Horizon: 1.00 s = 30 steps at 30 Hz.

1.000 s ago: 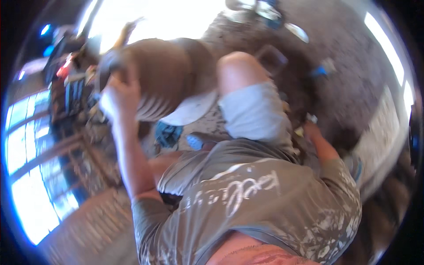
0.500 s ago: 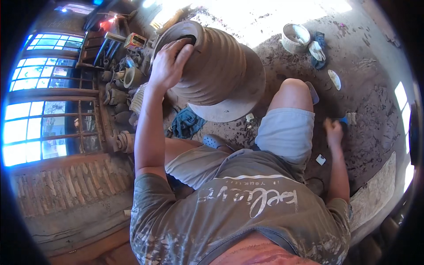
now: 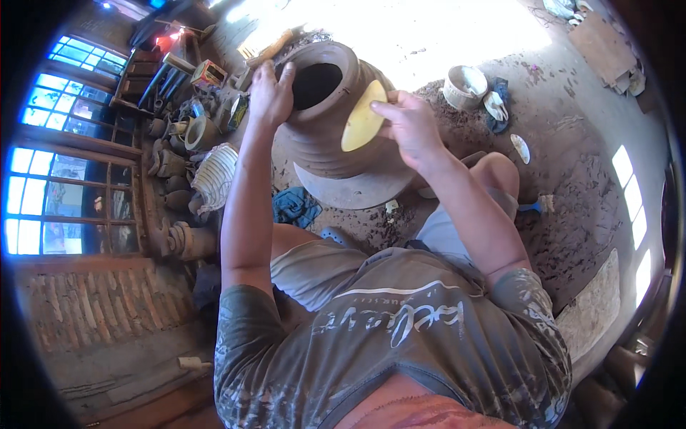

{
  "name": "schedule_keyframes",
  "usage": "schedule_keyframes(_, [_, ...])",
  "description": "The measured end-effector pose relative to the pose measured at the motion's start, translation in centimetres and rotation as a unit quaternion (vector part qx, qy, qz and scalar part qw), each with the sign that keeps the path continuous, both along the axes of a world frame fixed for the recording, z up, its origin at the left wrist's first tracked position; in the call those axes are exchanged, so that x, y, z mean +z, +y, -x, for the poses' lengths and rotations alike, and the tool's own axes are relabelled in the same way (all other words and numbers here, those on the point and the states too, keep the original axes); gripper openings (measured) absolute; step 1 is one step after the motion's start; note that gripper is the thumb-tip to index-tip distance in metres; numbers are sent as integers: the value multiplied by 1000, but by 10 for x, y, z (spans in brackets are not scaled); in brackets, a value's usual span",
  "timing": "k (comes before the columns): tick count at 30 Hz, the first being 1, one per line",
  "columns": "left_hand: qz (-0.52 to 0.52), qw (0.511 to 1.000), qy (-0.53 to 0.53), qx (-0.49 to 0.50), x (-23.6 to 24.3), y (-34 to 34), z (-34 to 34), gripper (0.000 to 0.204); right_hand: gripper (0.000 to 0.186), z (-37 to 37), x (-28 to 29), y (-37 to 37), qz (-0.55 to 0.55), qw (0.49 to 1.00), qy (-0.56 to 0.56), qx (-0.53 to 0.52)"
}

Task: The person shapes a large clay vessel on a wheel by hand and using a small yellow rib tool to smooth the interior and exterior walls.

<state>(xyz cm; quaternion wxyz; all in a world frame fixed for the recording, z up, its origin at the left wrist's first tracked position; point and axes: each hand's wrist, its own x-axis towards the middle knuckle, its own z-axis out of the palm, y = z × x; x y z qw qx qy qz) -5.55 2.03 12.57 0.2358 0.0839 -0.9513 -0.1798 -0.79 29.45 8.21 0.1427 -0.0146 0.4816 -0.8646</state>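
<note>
A large brown clay pot (image 3: 321, 136) with a ridged wall and a dark round mouth stands on a pale round wheel plate (image 3: 339, 193). My left hand (image 3: 270, 96) lies against the left side of its rim, fingers stretched out and thumb apart. Between the thumb and fingers of my right hand (image 3: 413, 129) is a flat yellow oval potter's rib (image 3: 364, 118). It is held near the pot's right side; whether it touches the clay I cannot tell.
A pale tub (image 3: 464, 89) stands on the dirt floor at the right, with a dark cloth (image 3: 498, 114) beside it. A white oval piece (image 3: 520, 149) and a blue-handled brush (image 3: 532, 206) lie nearer. Several pots (image 3: 200, 134) crowd the left under the windows. A blue cloth (image 3: 296, 207) lies below the wheel.
My right hand has come up from the floor at the right to the pot, now with the yellow rib in it. My left hand has shifted from over the mouth to the rim's outer left.
</note>
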Motion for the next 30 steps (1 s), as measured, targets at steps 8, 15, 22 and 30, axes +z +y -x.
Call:
schedule_keyframes(8, [-51, 997, -46, -32, 14, 17, -13, 65, 18, 3, 4, -31, 15, 999, 45, -9])
schedule_keyframes(15, [-47, 994, -51, -87, 19, 6, -7, 63, 19, -19, 49, -31, 124, 992, 19, 5])
schedule_keyframes(22, [-165, 976, 23, -142, 11, -17, 5, 55, 47, 22, 158, -2, 113, 963, 243, 29])
schedule_keyframes(30, [-240, 946, 185, -113, -45, 32, -91, 118, 26, 19, 128, -34, -377, 788, 469, 130])
